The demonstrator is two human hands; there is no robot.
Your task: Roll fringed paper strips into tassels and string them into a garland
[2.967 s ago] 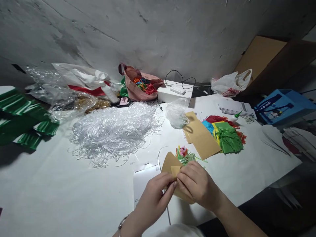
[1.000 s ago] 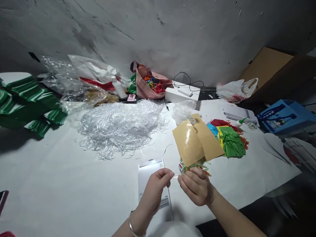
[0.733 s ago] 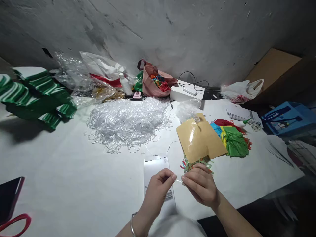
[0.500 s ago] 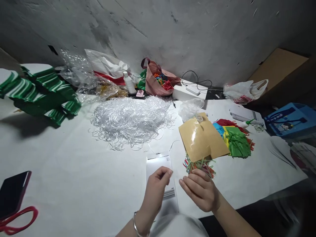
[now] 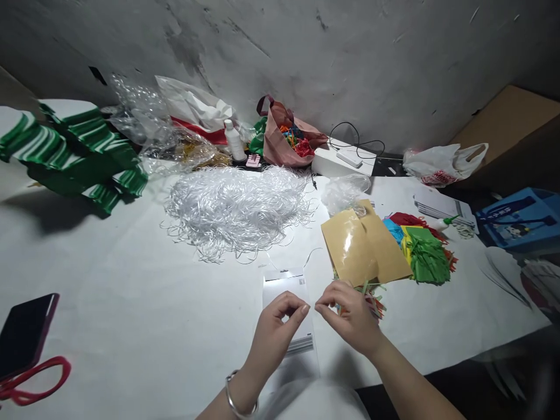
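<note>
My left hand (image 5: 280, 329) and my right hand (image 5: 350, 318) meet over the white table (image 5: 131, 303), fingertips pinched close together. Whatever they pinch is too thin to make out; it may be a clear strand. Under my left hand lies a white label sheet (image 5: 289, 309). Just beyond my right hand sits a bundle of coloured paper shreds (image 5: 371, 294), partly under a glossy brown envelope (image 5: 352, 248). A second brown envelope (image 5: 389, 245) lies beside it.
A heap of clear plastic strands (image 5: 238, 210) fills the table's middle. Fringed coloured paper (image 5: 424, 251) and a glue bottle (image 5: 444, 221) lie at right. Green folded paper (image 5: 79, 157), plastic bags, a pink bag (image 5: 289, 137) and a white box (image 5: 341, 163) line the wall. A phone (image 5: 24, 332) lies at left.
The brown envelope that both hands held has been laid on the table over the shreds. Both hands have pinched together in front of it. The view has shifted left, showing the phone.
</note>
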